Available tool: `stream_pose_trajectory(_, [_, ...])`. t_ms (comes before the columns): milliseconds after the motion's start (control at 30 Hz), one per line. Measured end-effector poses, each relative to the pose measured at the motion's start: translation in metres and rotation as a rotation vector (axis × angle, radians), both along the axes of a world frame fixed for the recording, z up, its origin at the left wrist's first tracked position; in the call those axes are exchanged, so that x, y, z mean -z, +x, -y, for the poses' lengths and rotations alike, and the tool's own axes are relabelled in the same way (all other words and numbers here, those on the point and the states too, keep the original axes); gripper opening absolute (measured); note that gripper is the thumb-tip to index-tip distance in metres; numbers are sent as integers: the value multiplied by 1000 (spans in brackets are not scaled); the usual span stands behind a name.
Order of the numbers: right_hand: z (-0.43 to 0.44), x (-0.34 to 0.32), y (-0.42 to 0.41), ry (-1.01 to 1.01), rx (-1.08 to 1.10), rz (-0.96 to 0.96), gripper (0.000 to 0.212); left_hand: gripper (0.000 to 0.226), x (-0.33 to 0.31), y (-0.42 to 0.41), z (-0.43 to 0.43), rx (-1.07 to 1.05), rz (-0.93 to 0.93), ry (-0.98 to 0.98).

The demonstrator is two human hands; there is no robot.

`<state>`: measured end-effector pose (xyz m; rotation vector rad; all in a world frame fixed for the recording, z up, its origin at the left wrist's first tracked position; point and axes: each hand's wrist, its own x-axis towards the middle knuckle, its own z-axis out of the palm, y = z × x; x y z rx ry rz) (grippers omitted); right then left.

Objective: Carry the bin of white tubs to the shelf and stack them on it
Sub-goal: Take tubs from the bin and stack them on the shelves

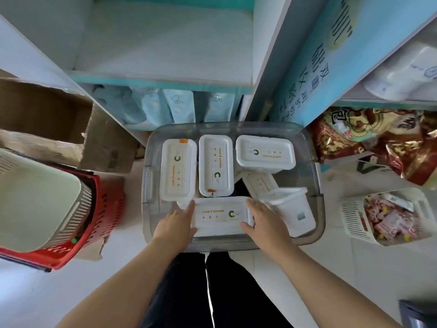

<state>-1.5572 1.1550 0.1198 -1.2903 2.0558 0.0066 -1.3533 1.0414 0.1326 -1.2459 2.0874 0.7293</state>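
Looking down through the head camera, I see the clear bin (147,185) on the pale floor at the centre of the frame, right at the foot of the white-and-teal shelf (163,50). Both hands are inside it on the nearest tub (220,215), which lies crosswise along the bin's near wall. My left hand (176,223) clasps its left end and my right hand (262,221) its right end, each with fingers over the far corner and thumb on the near edge.

Beyond it, two lidded tubs (178,169) lie lengthwise side by side, and a third tub (264,153) lies crosswise at the bin's far right. A tilted tub (260,183) lies below that, and an overturned tub (293,209) lies at the near right.

Blue packets (179,105) stand on the lower shelf level. A cardboard box (47,114) and red basket (106,209) are at the left, foil bags (378,138) and a white slotted basket (350,218) at the right.
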Motion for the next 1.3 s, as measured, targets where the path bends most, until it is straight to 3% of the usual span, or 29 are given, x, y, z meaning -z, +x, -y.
stream_pose_trajectory(500, [2,30,-2,-30,93,41,77,93,23,0,-17,-305,-101,99])
stream_pose_trajectory(667, [4,-6,-9,-94,105,78,62,91,-5,5,-11,-348,-185,78])
stream_pose_trajectory(867, [19,-80,-14,-214,118,132,57,92,-68,7,15,-301,-285,-15])
stream_pose_trajectory(1100, [58,-185,-17,-437,32,3,59,91,-175,10,58,-227,-421,-180])
stream_pose_trajectory(1300, [88,-288,-13,-662,27,30,45,70,-291,25,85,-158,-600,-419])
